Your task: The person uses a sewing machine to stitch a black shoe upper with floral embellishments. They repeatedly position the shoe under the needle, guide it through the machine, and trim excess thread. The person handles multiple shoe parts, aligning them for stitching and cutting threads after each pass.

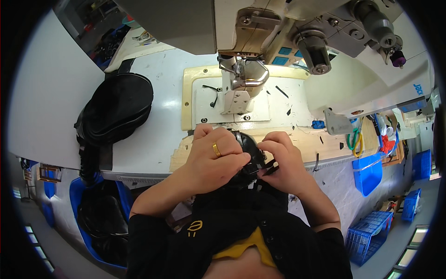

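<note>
Here, on a scuffed white table [158,139] under a sewing machine [278,42] (bins on the floor), the left hand [216,160] grips and the right hand [283,160] pinches a glossy black bag piece [248,156].

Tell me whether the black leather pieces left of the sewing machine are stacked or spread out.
Stacked: the black leather pieces lie piled in layers.

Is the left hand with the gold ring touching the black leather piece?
Touching: the head view shows the left hand wrapped over the black leather piece, no gap.

surface: white sewing-machine worktable [158,139] | on it: stack of black oval fabric pieces [116,109] at left; small black scraps [282,92] near the needle plate; green-handled scissors [355,142] at right
</note>
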Action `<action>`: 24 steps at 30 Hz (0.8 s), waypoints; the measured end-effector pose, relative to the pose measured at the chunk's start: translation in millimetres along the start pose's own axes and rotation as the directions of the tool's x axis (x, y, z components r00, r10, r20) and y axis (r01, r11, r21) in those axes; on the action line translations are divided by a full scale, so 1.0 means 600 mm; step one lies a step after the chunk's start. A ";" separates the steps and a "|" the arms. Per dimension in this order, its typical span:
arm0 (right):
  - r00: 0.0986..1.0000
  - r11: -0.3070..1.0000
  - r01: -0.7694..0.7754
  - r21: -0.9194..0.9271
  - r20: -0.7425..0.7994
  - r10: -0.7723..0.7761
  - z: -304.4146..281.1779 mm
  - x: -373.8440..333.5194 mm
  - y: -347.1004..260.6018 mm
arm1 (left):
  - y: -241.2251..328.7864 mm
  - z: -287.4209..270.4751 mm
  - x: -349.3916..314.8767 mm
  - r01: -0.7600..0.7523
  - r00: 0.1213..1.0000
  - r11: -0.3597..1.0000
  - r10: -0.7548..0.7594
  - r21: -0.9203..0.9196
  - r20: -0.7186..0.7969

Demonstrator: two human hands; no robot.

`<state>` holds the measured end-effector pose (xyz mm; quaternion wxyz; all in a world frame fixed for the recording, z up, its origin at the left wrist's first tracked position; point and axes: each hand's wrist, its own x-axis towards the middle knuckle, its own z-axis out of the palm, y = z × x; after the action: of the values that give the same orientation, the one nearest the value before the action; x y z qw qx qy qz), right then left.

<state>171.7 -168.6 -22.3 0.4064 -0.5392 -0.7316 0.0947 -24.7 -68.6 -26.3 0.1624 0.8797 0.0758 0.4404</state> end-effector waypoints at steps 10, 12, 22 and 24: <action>0.863 0.879 0.382 -0.284 -0.232 -0.449 -0.029 0.039 0.018 | -0.027 -0.007 0.002 -0.129 0.969 0.989 0.140 0.068 -0.205; 0.839 0.862 0.404 -0.305 -0.253 -0.483 -0.027 0.042 0.022 | -0.029 0.002 0.000 -0.057 0.976 0.998 0.055 -0.004 -0.209; 0.814 0.816 0.418 -0.399 -0.235 -0.532 -0.047 0.063 0.032 | -0.023 -0.025 0.044 -0.177 0.970 0.976 0.195 0.131 -0.146; 0.798 0.807 0.414 -0.421 -0.257 -0.544 -0.045 0.075 0.039 | -0.037 -0.024 0.049 -0.161 0.976 0.971 0.183 0.174 -0.115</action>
<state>203.0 -128.4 3.8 0.4453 -0.4029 -0.7614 -0.2443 -18.5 -36.7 -3.9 0.0453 0.8628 0.0455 0.5014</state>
